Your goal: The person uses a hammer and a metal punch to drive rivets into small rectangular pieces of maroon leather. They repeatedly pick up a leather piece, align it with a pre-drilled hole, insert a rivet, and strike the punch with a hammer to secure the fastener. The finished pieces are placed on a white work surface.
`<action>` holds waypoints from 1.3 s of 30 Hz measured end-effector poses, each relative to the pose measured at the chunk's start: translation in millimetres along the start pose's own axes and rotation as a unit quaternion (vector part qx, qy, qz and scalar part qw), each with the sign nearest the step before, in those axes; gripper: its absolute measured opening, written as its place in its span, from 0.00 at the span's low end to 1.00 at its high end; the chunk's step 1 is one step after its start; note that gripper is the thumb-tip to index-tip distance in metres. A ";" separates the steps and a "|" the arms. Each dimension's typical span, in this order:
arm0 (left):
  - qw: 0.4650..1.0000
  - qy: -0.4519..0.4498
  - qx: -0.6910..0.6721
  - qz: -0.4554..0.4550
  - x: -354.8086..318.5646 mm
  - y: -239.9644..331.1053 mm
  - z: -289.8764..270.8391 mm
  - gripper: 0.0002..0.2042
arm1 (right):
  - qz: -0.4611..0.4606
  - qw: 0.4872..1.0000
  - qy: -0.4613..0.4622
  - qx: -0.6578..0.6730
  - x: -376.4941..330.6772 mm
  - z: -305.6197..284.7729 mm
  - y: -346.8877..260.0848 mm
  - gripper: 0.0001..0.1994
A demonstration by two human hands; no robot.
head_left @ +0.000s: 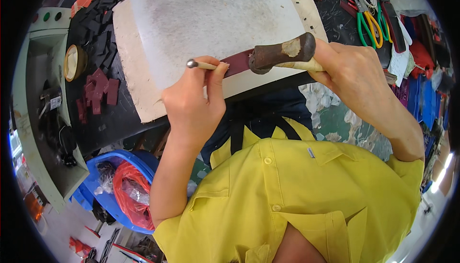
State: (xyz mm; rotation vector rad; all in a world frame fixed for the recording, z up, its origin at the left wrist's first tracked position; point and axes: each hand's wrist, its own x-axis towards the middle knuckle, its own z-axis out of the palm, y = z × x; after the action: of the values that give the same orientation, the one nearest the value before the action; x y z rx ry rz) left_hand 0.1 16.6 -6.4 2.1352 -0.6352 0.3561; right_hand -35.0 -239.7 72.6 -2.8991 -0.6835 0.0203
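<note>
My left hand (194, 102) is closed, its thumb and fingers pinching a thin pale stick tool with a shiny round metal end (191, 63). The same fingertips touch the end of a dark red leather strip (238, 63). My right hand (350, 69) is wrapped round the pale handle of a hammer (282, 54), whose worn dark brown head hides the strip's right part. Both hands are at the near side of a white sheet (211, 14), which lies on a beige board (128, 57). The stick's lower end is hidden by the hand.
Dark red leather pieces (100, 88) and black pieces (100, 21) lie left on the black table, near a small round bowl (73, 62). Scissors (371, 26) lie at the far right. A blue tub (103, 186) with a red bag stands below the table's left edge.
</note>
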 end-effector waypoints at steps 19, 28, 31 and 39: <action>0.993 -0.022 0.108 0.039 2.4 11.2 1.9 0.07 | 0.047 0.996 0.078 0.003 27.5 -27.2 6.1 0.12; 0.989 -0.019 0.140 0.032 -3.3 15.5 0.3 0.05 | 0.002 1.000 0.015 0.015 12.4 14.0 -5.0 0.14; 0.995 0.019 -0.052 -0.083 1.5 12.4 -5.7 0.05 | -0.001 1.000 0.007 0.012 12.7 13.0 -7.2 0.15; 0.981 0.019 -0.138 -0.132 5.2 -4.0 -0.6 0.04 | -0.006 1.000 0.015 0.018 13.7 13.2 -5.9 0.16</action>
State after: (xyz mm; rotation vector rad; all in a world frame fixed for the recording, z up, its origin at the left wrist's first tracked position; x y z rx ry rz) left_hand 6.6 17.5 -6.3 1.9092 -0.3499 0.1516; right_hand -26.0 -226.4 60.8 -2.8543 -0.6881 -0.0113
